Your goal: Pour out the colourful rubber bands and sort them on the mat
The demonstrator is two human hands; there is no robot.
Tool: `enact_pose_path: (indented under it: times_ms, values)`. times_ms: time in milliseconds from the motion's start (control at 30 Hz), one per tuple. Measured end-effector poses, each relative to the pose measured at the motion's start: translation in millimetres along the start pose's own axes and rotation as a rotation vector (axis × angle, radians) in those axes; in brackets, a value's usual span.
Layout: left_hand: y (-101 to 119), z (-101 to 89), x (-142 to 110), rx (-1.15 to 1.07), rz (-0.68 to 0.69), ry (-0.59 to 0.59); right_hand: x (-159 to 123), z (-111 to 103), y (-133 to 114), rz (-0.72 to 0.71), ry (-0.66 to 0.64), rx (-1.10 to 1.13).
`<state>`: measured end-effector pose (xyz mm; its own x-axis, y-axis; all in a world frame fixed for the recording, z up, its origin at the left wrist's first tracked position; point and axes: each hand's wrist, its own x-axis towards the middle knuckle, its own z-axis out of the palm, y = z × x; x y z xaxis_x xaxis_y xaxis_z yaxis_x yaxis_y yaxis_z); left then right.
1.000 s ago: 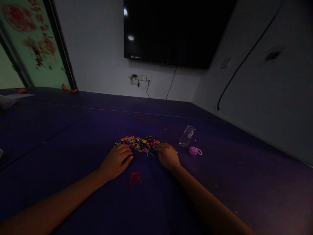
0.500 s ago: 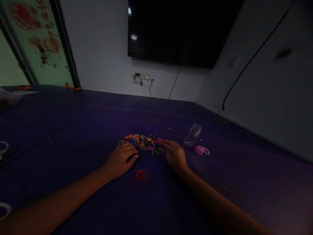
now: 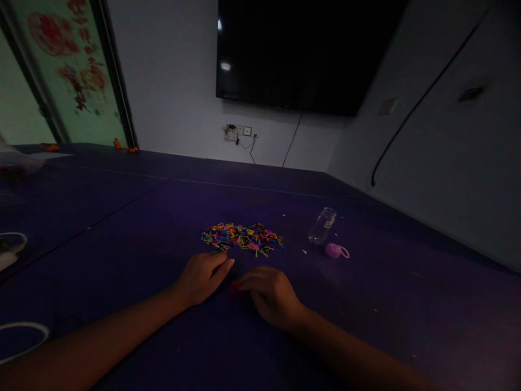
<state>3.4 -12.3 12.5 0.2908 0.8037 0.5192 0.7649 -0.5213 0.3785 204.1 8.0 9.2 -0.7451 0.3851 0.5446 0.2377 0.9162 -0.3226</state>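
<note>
A heap of small rubber bands (image 3: pixel 244 237) in mixed colours lies on the dark blue-purple tabletop (image 3: pixel 195 347). My left hand (image 3: pixel 203 278) rests at the heap's near left edge, fingers curled in and thumb close against them; whatever they hold is hidden. Nearer to me, my right hand (image 3: pixel 273 293) reaches over a small bunch of red rubber bands (image 3: pixel 233 290). Its fingertips are pinched at the red bands and partly cover them.
Right of the heap lie a clear bottle (image 3: pixel 321 227) and a pink cap with a loop (image 3: pixel 334 250). White loop-shaped items (image 3: pixel 24 326) are at the left edge, beyond them a plastic bag (image 3: pixel 18 157). A television (image 3: pixel 301 54) hangs on the wall behind.
My right hand has moved from the heap's right edge toward me, onto the red bands. My left hand has drawn back slightly from the heap. The view has shifted a little.
</note>
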Motion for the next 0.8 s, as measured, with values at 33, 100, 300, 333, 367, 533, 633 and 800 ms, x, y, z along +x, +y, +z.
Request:
enact_pose_path:
  times_ms: [33, 100, 300, 333, 367, 533, 633, 800]
  values:
    - [0, 0.0, 0, 0.002, 0.017, -0.015, 0, 0, 2, 0.017, 0.007, -0.004]
    - [0, 0.2, -1, 0.009, 0.075, -0.046, -1, 0, 4, 0.047, 0.006, -0.009]
    - [-3, -1.1, -4, 0.041, 0.349, -0.218, -2, 1, 6, 0.078, -0.010, -0.042]
    - [-3, -1.6, -5, 0.052, 0.379, -0.244, -1, 0, 7, 0.091, 0.001, -0.049]
    - [-4, -2.1, -5, 0.066, 0.400, -0.267, 0, -1, 7, 0.104, 0.012, -0.054]
    - [-3, -1.4, -5, 0.096, 0.436, -0.301, 1, -1, 5, 0.107, -0.028, -0.045]
    - [-3, 0.9, -6, 0.104, 0.413, -0.292, 0, 0, 6, 0.063, -0.063, -0.044]
    - [-1, 3.6, -5, 0.124, 0.427, -0.296, 0, -8, 31, 0.124, 0.101, -0.184]
